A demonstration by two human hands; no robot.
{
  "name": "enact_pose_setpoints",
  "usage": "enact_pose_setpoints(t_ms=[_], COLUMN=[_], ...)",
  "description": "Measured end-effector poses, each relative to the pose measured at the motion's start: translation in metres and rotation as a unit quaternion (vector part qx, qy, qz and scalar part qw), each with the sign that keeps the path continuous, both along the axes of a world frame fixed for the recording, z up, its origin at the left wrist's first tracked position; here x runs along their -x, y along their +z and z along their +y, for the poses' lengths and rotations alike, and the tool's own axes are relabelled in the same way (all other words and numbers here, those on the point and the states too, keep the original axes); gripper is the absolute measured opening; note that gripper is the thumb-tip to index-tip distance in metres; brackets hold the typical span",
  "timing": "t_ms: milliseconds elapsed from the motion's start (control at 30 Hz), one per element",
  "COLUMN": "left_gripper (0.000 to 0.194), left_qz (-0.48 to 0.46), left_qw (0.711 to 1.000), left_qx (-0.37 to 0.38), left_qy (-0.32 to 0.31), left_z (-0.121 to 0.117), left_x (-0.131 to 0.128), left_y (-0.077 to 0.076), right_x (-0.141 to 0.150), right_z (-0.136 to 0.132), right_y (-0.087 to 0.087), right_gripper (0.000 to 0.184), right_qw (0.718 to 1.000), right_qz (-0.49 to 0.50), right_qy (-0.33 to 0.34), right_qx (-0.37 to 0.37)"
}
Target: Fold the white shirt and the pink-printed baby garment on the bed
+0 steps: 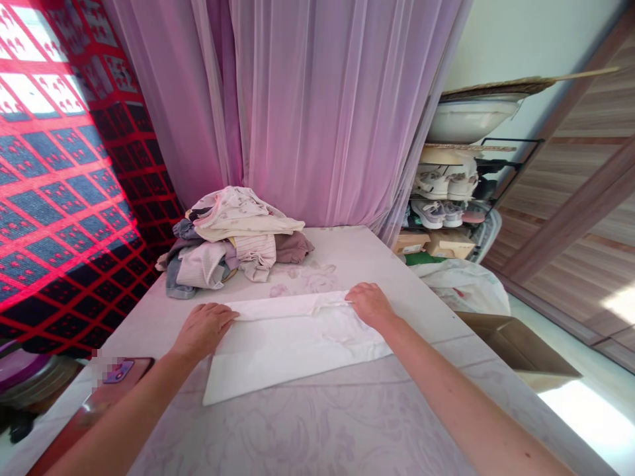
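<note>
A white cloth garment (pixel 282 350) lies spread on the table, its far edge turned over in a narrow strip. At the far left corner of that strip, my left hand (pixel 207 325) pinches the fabric with bent fingers. My right hand (pixel 371 304) grips the far right corner in the same way, its fingertips curled over the edge. A faint print shows on the garment's right part, close to my right wrist. Which kind of garment it is cannot be made out.
A heap of crumpled clothes (pixel 233 238) sits at the table's back left. A phone (pixel 119 380) lies by my left forearm. Purple curtains (pixel 317 112) hang behind the table (pixel 307 430). At right stand a shoe rack (pixel 441 192) and a cardboard box (pixel 516 344).
</note>
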State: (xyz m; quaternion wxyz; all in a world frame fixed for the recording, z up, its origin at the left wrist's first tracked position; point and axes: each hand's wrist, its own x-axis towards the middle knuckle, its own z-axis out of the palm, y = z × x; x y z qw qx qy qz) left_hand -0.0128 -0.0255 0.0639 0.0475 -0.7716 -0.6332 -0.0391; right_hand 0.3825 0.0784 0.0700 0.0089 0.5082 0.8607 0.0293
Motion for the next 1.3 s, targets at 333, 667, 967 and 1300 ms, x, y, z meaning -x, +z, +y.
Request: enact_pose_setpoints(t_ms=[333, 667, 967, 1300], left_gripper=[0.038, 0.032, 0.026, 0.036], left_qz=[-0.005, -0.008, -0.040, -0.103], left_qw=[1.000, 1.000, 0.997, 0.994], left_qx=[0.016, 0.023, 0.069, 0.029], left_qy=[0.001, 0.007, -0.019, -0.024], left_z=[-0.003, -0.007, 0.004, 0.004], left_x=[-0.002, -0.009, -0.042, -0.038], left_y=[0.001, 0.006, 0.006, -0.004], right_x=[-0.011, -0.018, 0.033, 0.057], right_z=[-0.004, -0.007, -0.020, -0.037], right_y=[0.001, -0.002, 0.011, 0.008], right_gripper=[0.039, 0.048, 0.043, 0.030], right_qw=[0.999, 0.996, 0.992, 0.986], right_qz=[-0.012, 0.043, 0.120, 0.148], right_qy=[-0.030, -0.079, 0.025, 0.019], right_qx=[-0.001, 0.030, 0.035, 0.070])
